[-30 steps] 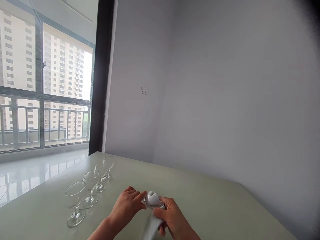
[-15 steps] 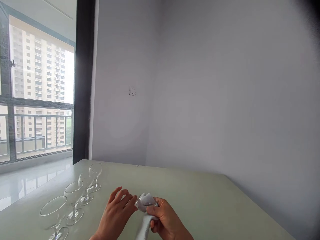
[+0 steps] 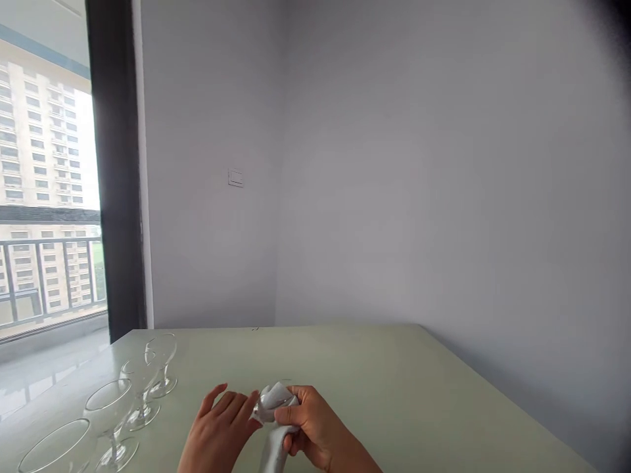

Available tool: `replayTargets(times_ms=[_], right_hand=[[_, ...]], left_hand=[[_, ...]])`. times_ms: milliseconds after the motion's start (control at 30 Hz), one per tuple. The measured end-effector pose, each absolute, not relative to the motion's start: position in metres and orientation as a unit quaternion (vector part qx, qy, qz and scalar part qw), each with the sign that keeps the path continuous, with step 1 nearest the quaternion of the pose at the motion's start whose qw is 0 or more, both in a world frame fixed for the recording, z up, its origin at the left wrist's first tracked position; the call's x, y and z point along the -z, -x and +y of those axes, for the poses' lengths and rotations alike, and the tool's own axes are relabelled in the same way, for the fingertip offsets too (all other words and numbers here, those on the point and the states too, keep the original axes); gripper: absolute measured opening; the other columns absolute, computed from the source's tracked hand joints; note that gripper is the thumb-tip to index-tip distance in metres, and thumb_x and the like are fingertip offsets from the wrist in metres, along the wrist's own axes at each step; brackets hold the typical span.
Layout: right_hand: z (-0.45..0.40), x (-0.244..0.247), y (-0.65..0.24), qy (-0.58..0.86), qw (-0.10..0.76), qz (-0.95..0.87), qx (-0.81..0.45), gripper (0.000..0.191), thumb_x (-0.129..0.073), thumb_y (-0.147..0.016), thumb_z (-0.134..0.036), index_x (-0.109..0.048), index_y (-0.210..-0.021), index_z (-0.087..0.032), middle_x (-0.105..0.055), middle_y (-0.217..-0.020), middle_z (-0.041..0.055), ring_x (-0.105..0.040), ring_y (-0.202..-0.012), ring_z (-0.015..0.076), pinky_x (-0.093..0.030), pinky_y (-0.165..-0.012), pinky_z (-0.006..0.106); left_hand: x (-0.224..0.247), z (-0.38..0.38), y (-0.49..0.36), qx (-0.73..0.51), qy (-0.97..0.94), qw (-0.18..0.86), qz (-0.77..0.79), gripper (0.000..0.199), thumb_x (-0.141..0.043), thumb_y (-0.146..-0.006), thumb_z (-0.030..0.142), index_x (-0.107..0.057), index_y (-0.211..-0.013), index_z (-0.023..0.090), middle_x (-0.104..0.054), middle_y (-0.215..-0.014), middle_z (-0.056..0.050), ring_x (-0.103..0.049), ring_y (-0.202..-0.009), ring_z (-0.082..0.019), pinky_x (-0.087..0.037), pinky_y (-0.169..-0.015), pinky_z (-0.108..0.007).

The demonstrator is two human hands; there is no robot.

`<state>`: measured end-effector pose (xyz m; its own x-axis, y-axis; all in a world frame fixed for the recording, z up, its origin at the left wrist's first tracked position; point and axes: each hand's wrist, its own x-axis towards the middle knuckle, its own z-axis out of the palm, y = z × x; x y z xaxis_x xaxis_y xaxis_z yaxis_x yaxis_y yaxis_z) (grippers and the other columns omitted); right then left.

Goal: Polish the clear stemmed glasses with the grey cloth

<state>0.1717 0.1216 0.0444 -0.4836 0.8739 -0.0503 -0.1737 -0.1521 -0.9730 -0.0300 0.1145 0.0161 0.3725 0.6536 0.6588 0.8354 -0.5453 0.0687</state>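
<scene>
A white cloth (image 3: 275, 439) is bunched in my right hand (image 3: 315, 424), its thumb pressed on top and its loose end hanging down toward the bottom edge. Clear glass shines around the upper folds of the cloth; it looks like part of a stemmed glass (image 3: 262, 412), mostly hidden by cloth and fingers. At its left side my left hand (image 3: 219, 427) pinches it between curled fingers and thumb. To the left, several clear stemmed glasses (image 3: 109, 402) stand upright in a row, the nearest cut off by the frame's bottom edge.
The pale green glossy tabletop (image 3: 394, 387) spreads under the hands and reaches to the grey walls (image 3: 419, 184). A light switch (image 3: 236, 177) is on the wall. At left are a dark window frame (image 3: 116, 164), a balcony railing (image 3: 49, 263) and a tall building outside.
The view has turned to the right, so the row of glasses sits further left and lower. Both hands keep their hold on glass and cloth, with only slight movement.
</scene>
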Motion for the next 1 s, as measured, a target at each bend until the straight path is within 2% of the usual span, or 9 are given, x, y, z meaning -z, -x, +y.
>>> replayTargets(times_ms=[233,300,400,467,533,700,767,900,1000], right_hand=[[0.119,-0.067,-0.213,0.288,0.190,-0.741,-0.576,0.023,-0.074,-0.059,-0.024,-0.066,-0.079,-0.015,-0.058,-0.061,-0.0040,-0.056,-0.050,0.0100,-0.045,-0.048,0.018],[0.124,-0.064,-0.215,0.298,0.212,-0.731,-0.576,0.020,-0.072,-0.061,-0.024,-0.066,-0.078,-0.015,-0.059,-0.061,-0.0038,-0.056,-0.048,0.0101,-0.044,-0.047,0.019],[0.128,-0.056,-0.200,0.310,0.314,-0.638,-0.632,0.025,-0.069,-0.065,-0.028,-0.065,-0.085,-0.013,-0.058,-0.061,-0.0023,-0.054,-0.042,0.0096,-0.041,-0.039,0.019],[0.127,-0.053,-0.186,0.303,0.366,-0.565,-0.674,0.031,-0.070,-0.064,-0.032,-0.064,-0.086,-0.011,-0.057,-0.062,-0.0011,-0.050,-0.039,0.0079,-0.039,-0.035,0.018],[0.122,-0.055,-0.180,0.282,0.375,-0.556,-0.686,0.034,-0.072,-0.063,-0.034,-0.064,-0.087,-0.010,-0.058,-0.065,-0.0003,-0.051,-0.041,0.0080,-0.042,-0.037,0.019],[0.114,-0.065,-0.201,0.297,0.189,-0.696,-0.626,0.035,-0.076,-0.057,-0.024,-0.065,-0.088,-0.015,-0.062,-0.064,-0.0028,-0.057,-0.047,0.0092,-0.047,-0.047,0.018],[0.115,-0.065,-0.206,0.322,0.170,-0.709,-0.604,0.027,-0.074,-0.058,-0.021,-0.065,-0.083,-0.015,-0.061,-0.059,-0.0041,-0.055,-0.043,0.0075,-0.046,-0.045,0.016],[0.120,-0.056,-0.190,0.313,0.317,-0.606,-0.659,0.018,-0.067,-0.064,-0.023,-0.061,-0.078,-0.014,-0.062,-0.059,-0.0014,-0.056,-0.040,0.0091,-0.040,-0.036,0.015],[0.117,-0.055,-0.175,0.288,0.381,-0.512,-0.713,0.021,-0.068,-0.062,-0.025,-0.058,-0.077,-0.014,-0.060,-0.059,-0.0012,-0.052,-0.036,0.0085,-0.034,-0.030,0.015]], left_hand=[[-0.017,0.118,0.016,0.220,0.791,-0.340,-0.458,0.064,-0.040,-0.070,0.076,-0.063,-0.071,0.016,-0.059,-0.053,0.000,-0.052,-0.046,-0.014,-0.041,-0.042,-0.022],[-0.014,0.116,0.011,0.250,0.810,-0.267,-0.459,0.060,-0.038,-0.076,0.070,-0.065,-0.083,0.017,-0.066,-0.067,-0.003,-0.060,-0.059,-0.017,-0.048,-0.053,-0.025],[-0.013,0.115,0.017,0.319,0.830,0.039,-0.457,0.040,-0.051,-0.082,0.050,-0.060,-0.110,0.024,-0.069,-0.094,-0.005,-0.063,-0.086,-0.022,-0.046,-0.083,-0.035],[-0.015,0.116,0.026,0.328,0.821,0.159,-0.440,0.039,-0.056,-0.081,0.044,-0.057,-0.115,0.025,-0.070,-0.089,-0.004,-0.064,-0.081,-0.022,-0.046,-0.083,-0.037],[-0.019,0.117,0.034,0.325,0.816,0.148,-0.454,0.035,-0.056,-0.081,0.043,-0.059,-0.111,0.026,-0.069,-0.076,0.000,-0.063,-0.069,-0.020,-0.047,-0.070,-0.031],[-0.026,0.114,0.027,0.200,0.795,-0.286,-0.497,0.020,-0.059,-0.076,0.039,-0.064,-0.079,0.019,-0.060,-0.058,0.004,-0.055,-0.050,-0.013,-0.040,-0.045,-0.020],[-0.023,0.113,0.019,0.172,0.783,-0.348,-0.486,0.023,-0.057,-0.076,0.041,-0.063,-0.076,0.018,-0.061,-0.059,0.003,-0.056,-0.051,-0.014,-0.040,-0.044,-0.020],[-0.017,0.113,0.020,0.299,0.828,0.023,-0.475,0.030,-0.054,-0.082,0.037,-0.060,-0.108,0.023,-0.068,-0.088,-0.004,-0.061,-0.083,-0.023,-0.043,-0.081,-0.038],[-0.019,0.115,0.032,0.322,0.824,0.172,-0.433,0.035,-0.052,-0.084,0.032,-0.055,-0.118,0.023,-0.068,-0.083,-0.004,-0.061,-0.074,-0.021,-0.043,-0.078,-0.037]])
